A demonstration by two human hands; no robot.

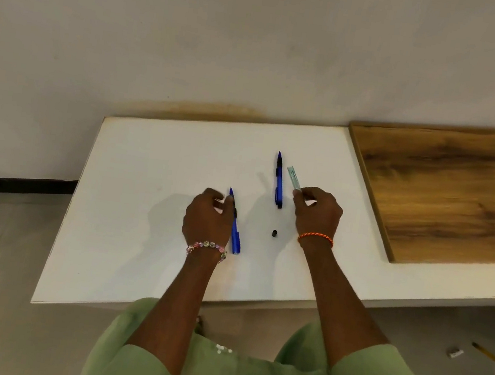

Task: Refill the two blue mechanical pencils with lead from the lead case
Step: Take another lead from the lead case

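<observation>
My green sleeves [129, 357] are filling the bottom of the view, and my two forearms are reaching forward over the white desk [126, 234]. My left hand [207, 218], wearing a beaded bracelet [207, 246], is resting on the desk with its fingers [218, 197] curled round the upper part of the nearer blue pencil [235, 233]; the pencil's tip is poking out past my fingers, pointing away from me, and its back end is lying close by my wrist. That back end is looking open, with no black cap on it.

A small black cap [274, 233] is sitting alone on the desk between my two wrists, apart from both pencils.

My right hand [318, 212], with an orange thread band [316, 236] at the wrist, is pinching the near end of the pale, see-through lead case [294, 178] between thumb and fingertips; the case is sticking out away from me at a slant.

Just left of the case, not touching it, the second blue pencil [279, 180] is lying flat on the desk, tip pointing away from me, black cap on its near end.

Farther right, a brown wooden board [447, 188] is lying on the desk. Beyond everything a plain wall [259, 38] is rising.
</observation>
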